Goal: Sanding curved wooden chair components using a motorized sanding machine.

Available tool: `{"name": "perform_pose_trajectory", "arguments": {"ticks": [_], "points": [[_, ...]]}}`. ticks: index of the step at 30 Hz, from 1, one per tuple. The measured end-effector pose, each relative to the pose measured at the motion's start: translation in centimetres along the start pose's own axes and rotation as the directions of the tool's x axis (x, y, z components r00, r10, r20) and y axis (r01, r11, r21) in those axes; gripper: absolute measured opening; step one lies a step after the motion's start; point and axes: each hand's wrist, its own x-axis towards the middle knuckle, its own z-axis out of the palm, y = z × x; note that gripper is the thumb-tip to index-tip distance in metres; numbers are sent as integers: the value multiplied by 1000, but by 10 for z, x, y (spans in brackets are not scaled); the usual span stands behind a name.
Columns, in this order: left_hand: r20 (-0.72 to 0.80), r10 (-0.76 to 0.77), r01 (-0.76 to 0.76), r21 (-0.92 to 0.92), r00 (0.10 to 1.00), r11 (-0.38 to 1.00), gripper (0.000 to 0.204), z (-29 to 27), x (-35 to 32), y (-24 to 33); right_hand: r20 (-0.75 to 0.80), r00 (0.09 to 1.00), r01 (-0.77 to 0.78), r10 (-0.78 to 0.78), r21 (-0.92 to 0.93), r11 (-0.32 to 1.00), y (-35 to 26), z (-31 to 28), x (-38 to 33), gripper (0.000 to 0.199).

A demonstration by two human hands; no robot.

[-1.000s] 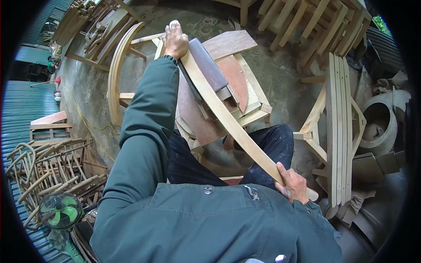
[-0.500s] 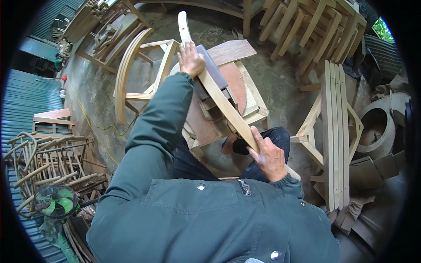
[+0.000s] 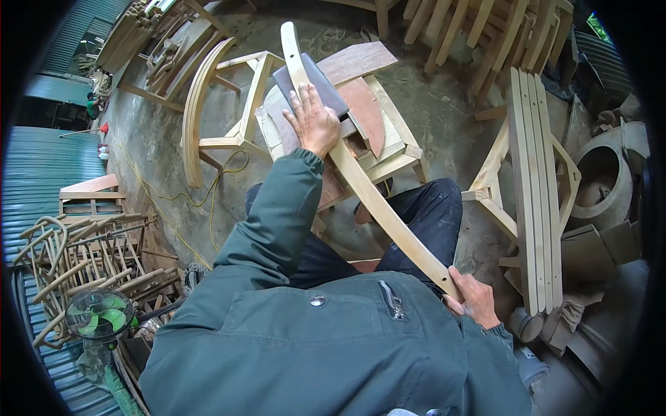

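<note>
One curved slat (image 3: 381, 201) runs slantwise from beyond the desk (image 3: 390, 164) to the person's right side, its far part over the grey pad (image 3: 326, 87) and its near part over the right thigh. The left hand (image 3: 316, 125) lies flat across it beside the pad, fingers straight and slightly spread, probably to press it down rather than grip it. The right hand (image 3: 475, 298) is closed round the near end, thumb on top, seemingly to bear and steer the overhanging length; the wide spacing of the two hands would help keep so long a piece from tipping. Counted: one slat in hand, with two holes showing, one toward each end; one pad; one desk. To the right, what look like four straight slats (image 3: 534, 194) lie side by side on a frame; to the left stands a curved frame (image 3: 198, 111), its strips too close to count. One fan (image 3: 104, 320) is at lower left.
</note>
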Motion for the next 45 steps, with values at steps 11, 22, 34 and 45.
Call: {"name": "perform_pose_trajectory", "arguments": {"ticks": [11, 22, 34, 45], "points": [[-13, 30, -29, 55, 999, 998, 74, 4, 121, -56, -66, 990, 121, -123, -23, 992, -5, 15, 70, 67], [-94, 185, -183, 31, 978, 983, 71, 22, 250, -110, -203, 978, 62, -49, 57, 996, -51, 35, 173, 71], [-112, 32, -29, 24, 993, 999, 73, 7, 320, -138, -225, 974, 50, -35, 62, 997, -72, 41, 289, 73], [-84, 6, 1, 77, 996, 997, 77, -1, 207, -99, -198, 975, 116, -102, 61, 991, -75, 45, 315, 68]]}}
